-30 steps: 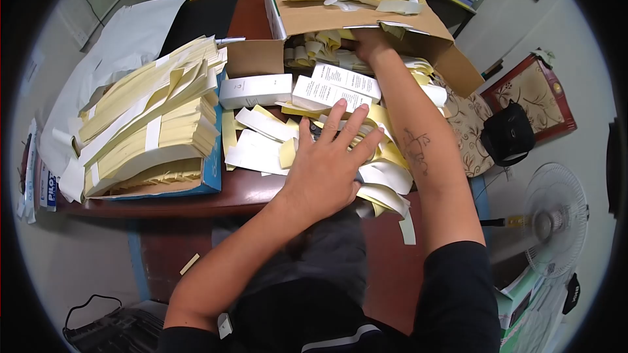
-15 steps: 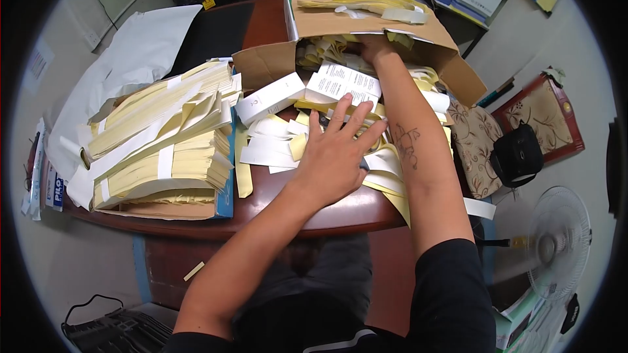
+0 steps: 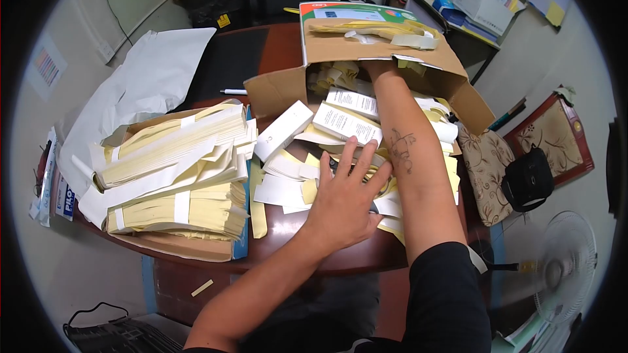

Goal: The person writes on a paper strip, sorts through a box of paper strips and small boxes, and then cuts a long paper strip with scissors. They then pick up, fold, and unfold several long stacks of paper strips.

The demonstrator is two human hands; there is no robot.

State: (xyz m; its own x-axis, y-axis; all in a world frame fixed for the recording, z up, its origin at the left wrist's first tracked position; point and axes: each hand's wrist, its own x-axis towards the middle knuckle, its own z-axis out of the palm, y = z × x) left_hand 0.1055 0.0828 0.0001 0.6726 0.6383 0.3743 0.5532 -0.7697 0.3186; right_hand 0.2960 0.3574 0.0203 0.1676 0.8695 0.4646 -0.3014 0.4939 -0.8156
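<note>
My left hand [image 3: 347, 202] lies with its fingers spread over loose white and yellow paper strips [image 3: 286, 186] near the desk's front. Something dark, partly hidden, shows under its fingers and beside the thumb. My right hand reaches into an open cardboard box [image 3: 373, 49] lying on its side, and the box hides its fingers; the tattooed forearm [image 3: 409, 157] crosses the strips. Just beyond my left fingers are a white printed box [image 3: 347, 124] and another behind it [image 3: 353, 101]. A plain white box [image 3: 284, 131] leans to their left.
Bundled yellow and white strips [image 3: 176, 163] fill a low carton at the left. A white sheet [image 3: 140, 85] lies behind it. To the right are a patterned chair [image 3: 481, 163] with a black pouch [image 3: 526, 176] and a fan [image 3: 562, 265].
The view has shifted, so the desk and boxes appear lower. My right hand has gone deeper into the box, out of sight. The printed boxes now lie farther apart.
</note>
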